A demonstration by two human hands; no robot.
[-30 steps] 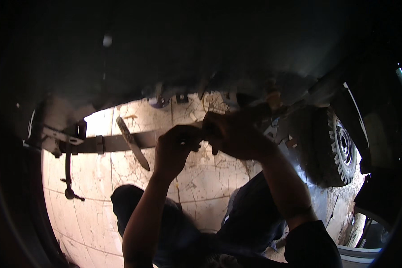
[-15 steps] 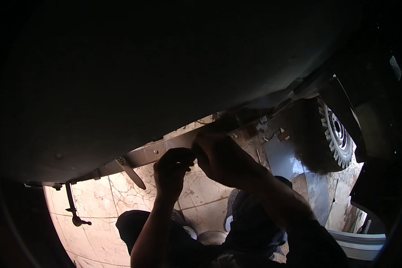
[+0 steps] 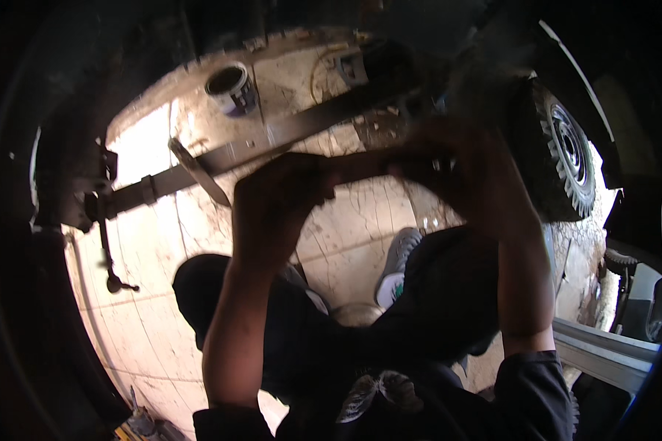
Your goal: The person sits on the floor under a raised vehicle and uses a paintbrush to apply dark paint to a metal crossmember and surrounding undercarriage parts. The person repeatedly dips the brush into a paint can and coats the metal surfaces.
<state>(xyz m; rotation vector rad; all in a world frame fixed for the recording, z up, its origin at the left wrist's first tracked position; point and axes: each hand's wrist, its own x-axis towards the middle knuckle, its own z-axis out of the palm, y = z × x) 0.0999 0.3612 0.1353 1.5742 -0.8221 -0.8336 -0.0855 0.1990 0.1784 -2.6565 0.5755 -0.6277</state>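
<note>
A flat brownish strip [image 3: 362,167] is stretched between my two hands, just in front of a long metal beam [image 3: 235,151]. Its material is too dark to make out. My left hand [image 3: 276,202] is closed on the left end of the strip, thumb and fingers pressed together. Around the other end, the fingers of my right hand [image 3: 474,180] are bent and closed; they are dark and partly blurred. A flat, blunt-tipped stick-like piece [image 3: 198,173] crosses the beam to the left of my left hand.
A paint bucket [image 3: 232,90] stands on the tiled floor beyond the beam. At left a rod with a ball-like end [image 3: 112,275] hangs down. A treaded wheel [image 3: 566,151] is at right, above a pale ridged rail [image 3: 603,353]. Dark bodywork surrounds the view.
My hands have moved apart, the right one outward, and the strip now shows between them. My view has tilted, bringing the bucket and more of the beam into sight.
</note>
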